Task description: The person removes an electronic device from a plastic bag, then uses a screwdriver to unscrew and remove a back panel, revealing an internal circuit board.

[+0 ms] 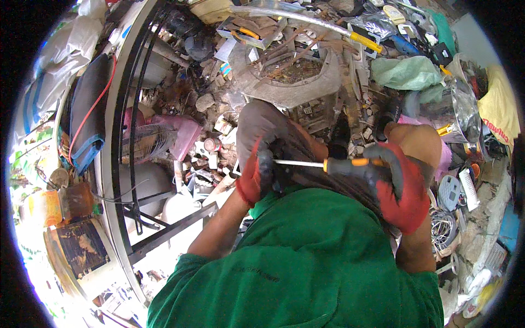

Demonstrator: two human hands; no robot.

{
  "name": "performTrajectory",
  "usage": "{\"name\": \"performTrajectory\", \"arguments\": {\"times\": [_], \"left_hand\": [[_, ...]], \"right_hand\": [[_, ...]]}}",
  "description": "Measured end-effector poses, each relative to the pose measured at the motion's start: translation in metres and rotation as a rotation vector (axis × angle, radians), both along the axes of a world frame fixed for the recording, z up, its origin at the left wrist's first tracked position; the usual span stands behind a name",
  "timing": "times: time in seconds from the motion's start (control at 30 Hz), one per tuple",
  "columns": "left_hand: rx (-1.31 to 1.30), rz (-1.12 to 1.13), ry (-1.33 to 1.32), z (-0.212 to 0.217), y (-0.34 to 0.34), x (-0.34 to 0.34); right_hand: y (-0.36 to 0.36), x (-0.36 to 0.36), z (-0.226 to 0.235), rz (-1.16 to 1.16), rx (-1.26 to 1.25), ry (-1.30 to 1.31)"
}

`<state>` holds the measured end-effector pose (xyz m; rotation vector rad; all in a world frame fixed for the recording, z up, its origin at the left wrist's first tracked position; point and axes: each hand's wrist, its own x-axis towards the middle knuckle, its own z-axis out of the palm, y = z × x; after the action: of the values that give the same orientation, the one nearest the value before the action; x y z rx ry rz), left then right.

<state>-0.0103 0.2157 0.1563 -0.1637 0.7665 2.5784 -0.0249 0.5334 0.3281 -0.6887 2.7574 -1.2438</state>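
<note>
In my right hand (404,188), gloved in red and dark grey, is a screwdriver (342,166) with a black and orange handle. My fingers close round the handle's end, and its bare metal shaft points left. The shaft's tip reaches my left hand (258,170), which wears a matching glove and rests by my left knee. Those fingers are curled round a small dark thing (280,174); its shape blends into the glove and the dark shorts. The tip itself is hidden there. Both hands are above my lap, in front of my green shirt (306,257).
A black metal frame (123,164) stands close on the left. Ahead lies a worn grey ring-shaped piece (268,93), with a yellow-ended metal tube (322,23) beyond it. Scrap and cables (444,228) crowd the right, near a pale green sack (407,72). A pink plastic piece (187,136) lies left.
</note>
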Motion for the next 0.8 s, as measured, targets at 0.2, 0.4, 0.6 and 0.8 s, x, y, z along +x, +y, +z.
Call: {"name": "performTrajectory", "arguments": {"times": [0.2,0.4,0.6,0.8], "left_hand": [[-0.370,-0.077,0.222,-0.014,0.018,0.043],[-0.167,0.021,0.151,-0.021,0.033,0.052],[-0.307,0.075,0.049,0.025,0.034,0.032],[-0.307,0.059,-0.014,0.040,0.018,0.016]], "right_hand": [[0.005,0.016,-0.010,-0.020,-0.192,-0.077],[0.012,0.014,-0.013,0.079,-0.084,0.002],[-0.009,0.014,0.004,0.002,-0.054,-0.030],[0.013,0.017,-0.013,0.122,-0.230,0.164]]}}
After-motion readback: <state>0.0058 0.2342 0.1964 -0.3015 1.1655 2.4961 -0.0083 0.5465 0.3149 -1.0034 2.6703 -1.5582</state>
